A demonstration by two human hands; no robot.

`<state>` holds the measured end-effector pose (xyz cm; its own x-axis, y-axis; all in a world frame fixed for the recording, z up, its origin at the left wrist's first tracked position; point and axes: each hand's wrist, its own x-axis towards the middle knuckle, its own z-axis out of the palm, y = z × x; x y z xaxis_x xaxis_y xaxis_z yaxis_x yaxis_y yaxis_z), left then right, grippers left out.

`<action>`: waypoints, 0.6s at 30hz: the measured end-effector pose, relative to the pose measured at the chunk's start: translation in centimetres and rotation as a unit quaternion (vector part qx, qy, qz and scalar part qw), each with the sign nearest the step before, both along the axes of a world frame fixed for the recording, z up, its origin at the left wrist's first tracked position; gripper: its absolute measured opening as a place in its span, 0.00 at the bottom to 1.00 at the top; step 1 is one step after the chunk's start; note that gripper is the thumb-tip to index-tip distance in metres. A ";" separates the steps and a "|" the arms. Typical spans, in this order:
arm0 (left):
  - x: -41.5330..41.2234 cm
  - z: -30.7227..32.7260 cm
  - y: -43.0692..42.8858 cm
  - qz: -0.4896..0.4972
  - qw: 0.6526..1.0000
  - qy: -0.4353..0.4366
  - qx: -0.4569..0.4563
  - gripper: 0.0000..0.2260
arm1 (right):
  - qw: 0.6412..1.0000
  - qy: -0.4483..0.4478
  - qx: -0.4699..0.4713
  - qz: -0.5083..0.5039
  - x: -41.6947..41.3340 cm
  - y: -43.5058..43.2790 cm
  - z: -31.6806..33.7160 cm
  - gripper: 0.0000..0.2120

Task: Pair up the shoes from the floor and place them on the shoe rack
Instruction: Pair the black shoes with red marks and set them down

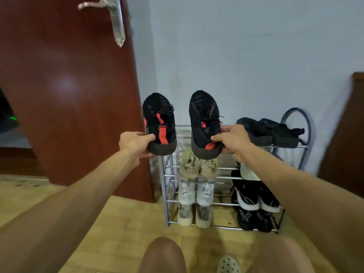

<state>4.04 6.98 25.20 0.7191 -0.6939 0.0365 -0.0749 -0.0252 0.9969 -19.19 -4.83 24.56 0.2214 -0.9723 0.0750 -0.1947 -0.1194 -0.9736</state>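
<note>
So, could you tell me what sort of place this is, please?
Probably a home entryway: a shoe rack holding pairs stands by the wall, next to a red door with a lever handle.

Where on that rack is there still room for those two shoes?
The top shelf is bare on its left part, by the held black and red shoes, from the rack's left end to the black pair. Lower shelves are crowded with pairs, like the beige pair and white pair.
</note>
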 end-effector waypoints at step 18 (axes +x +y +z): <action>-2.2 -3.6 -16.9 -0.126 0.988 0.033 0.086 0.06 | 0.997 0.048 0.041 -0.055 0.2 -14.3 -4.8 0.10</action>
<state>1.86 -9.91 21.63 0.5197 -0.8430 -0.1386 -0.0358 -0.1835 0.9824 -18.98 -19.09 19.81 0.1162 -0.9930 -0.0220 -0.2943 -0.0133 -0.9556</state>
